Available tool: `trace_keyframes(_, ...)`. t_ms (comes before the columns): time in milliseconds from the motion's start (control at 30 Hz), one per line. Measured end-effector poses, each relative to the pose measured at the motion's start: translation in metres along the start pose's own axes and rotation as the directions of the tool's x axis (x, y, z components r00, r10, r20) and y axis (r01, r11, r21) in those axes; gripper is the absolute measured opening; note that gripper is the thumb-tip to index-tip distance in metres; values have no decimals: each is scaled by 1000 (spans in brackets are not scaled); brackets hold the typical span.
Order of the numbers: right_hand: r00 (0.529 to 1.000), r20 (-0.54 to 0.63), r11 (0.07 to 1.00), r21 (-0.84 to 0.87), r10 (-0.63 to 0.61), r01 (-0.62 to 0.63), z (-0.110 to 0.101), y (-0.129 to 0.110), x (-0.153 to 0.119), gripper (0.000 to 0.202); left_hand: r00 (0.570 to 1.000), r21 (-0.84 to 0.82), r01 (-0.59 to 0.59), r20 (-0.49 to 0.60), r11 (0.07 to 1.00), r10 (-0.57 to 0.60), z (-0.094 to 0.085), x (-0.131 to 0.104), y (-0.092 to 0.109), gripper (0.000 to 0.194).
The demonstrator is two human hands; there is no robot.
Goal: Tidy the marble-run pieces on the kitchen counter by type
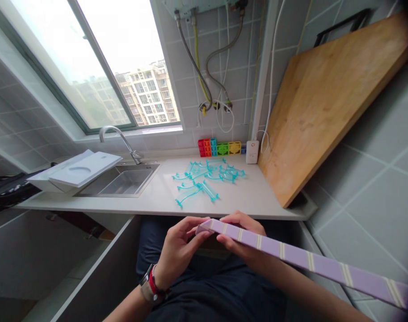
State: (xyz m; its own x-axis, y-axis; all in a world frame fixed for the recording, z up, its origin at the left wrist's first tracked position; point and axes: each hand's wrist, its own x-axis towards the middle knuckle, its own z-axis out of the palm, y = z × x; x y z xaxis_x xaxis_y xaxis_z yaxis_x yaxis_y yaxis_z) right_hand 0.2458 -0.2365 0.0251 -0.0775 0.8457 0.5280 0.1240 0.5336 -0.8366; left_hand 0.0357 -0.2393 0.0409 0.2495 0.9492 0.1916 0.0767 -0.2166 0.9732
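Note:
A long purple strip with pale stripes (296,256), flat and tie-like, runs from the lower right edge to a folded end in front of my body. My left hand (180,243) pinches that end between thumb and fingers. Just right of it, my right hand (242,237) grips the strip, with fingers behind and thumb near its lower edge. Part of the right hand is hidden by the strip, which passes over my right forearm. Both hands are below the counter's front edge.
On the white counter (163,203) lie several turquoise plastic pieces (207,174). Coloured blocks (220,147) and a white box (252,152) stand at the wall. Left are a sink (126,181) and a white lid-like panel (86,167); a wooden board (331,98) leans at right.

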Motion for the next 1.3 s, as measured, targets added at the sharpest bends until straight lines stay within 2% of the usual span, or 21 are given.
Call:
trace_keyframes(133,986,166,998,65,-22,11,1,7,-3,32,998,-105,-14,67,994,21,3,-3,-3,20)
trace_keyframes(267,977,196,996,39,-86,80,0,7,-4,35,993,-89,-59,93,994,68,2,-4,-5,15)
trace_keyframes(367,976,216,999,42,-19,10,-1,5,-2,33,990,-29,-107,91,994,110,-2,-1,-6,14)
trace_keyframes(500,968,214,984,87,134,-155,1,4,-3,27,973,126,-226,85,966,216,-6,1,-5,9)
trace_keyframes(600,951,217,954,159,219,-256,3,5,-5,28,948,217,-315,119,924,295,-9,3,-5,9)
trace_keyframes(700,937,248,929,219,244,-300,4,6,-7,29,906,286,-423,160,860,392,-13,5,-6,14)
trace_keyframes(867,945,244,951,163,218,-262,11,10,-11,27,824,425,-565,249,708,508,-22,6,-14,16)
trace_keyframes(1067,962,246,987,78,116,-139,18,16,-17,38,786,547,-609,315,575,532,-28,-1,-26,22)
trace_keyframes(1200,933,315,967,127,173,-222,17,13,-15,38,788,567,-606,337,557,515,-28,-4,-30,23)
trace_keyframes(1300,925,316,948,162,212,-272,15,11,-13,33,807,538,-585,305,607,506,-26,-1,-30,20)
